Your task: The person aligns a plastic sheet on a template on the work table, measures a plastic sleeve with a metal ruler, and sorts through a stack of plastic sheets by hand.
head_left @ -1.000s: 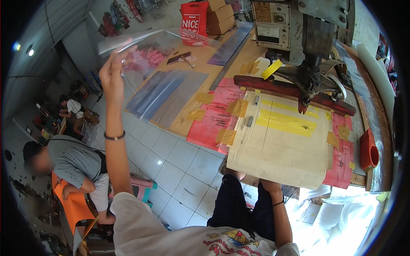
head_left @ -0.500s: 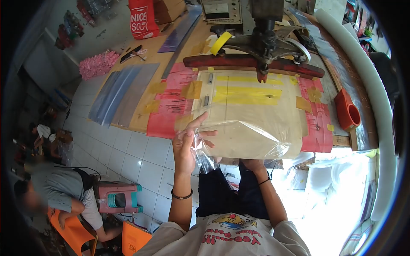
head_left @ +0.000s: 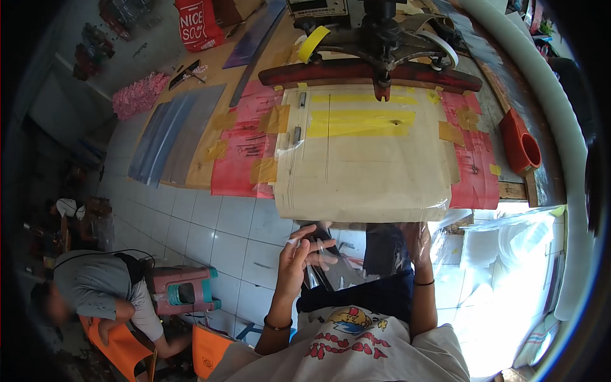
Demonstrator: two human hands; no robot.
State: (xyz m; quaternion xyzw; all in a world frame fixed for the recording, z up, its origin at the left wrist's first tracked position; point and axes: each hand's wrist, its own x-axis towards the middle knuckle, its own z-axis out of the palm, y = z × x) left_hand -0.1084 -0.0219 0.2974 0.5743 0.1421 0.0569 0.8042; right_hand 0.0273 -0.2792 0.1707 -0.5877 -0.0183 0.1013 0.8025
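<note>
My left hand (head_left: 307, 253) is below the table's front edge. Its thumb and fingers close on a clear plastic sheet (head_left: 313, 276), which shows only as glints. My right hand (head_left: 417, 243) is at the right front corner of the work board, with shiny film around its blurred fingers; it seems to grip the same sheet. In front of both hands lies a cream board (head_left: 363, 181) with yellow tape strips (head_left: 363, 123) and small metal stops (head_left: 297, 134). Pink sheets (head_left: 245, 149) are taped along its sides. Over its back edge hangs a dark red press bar (head_left: 369, 77).
Left on the table are bluish plastic sheets (head_left: 167, 137). At right stand a red tape dispenser (head_left: 519, 143) and a long white roll (head_left: 541, 83). A co-worker (head_left: 95, 280) bends beside a pink and green stool (head_left: 184, 290) at lower left.
Both hands have moved back from the board toward my body, the left one down off its front edge. The clear sheet has slid off the board with them. The view has shifted slightly.
</note>
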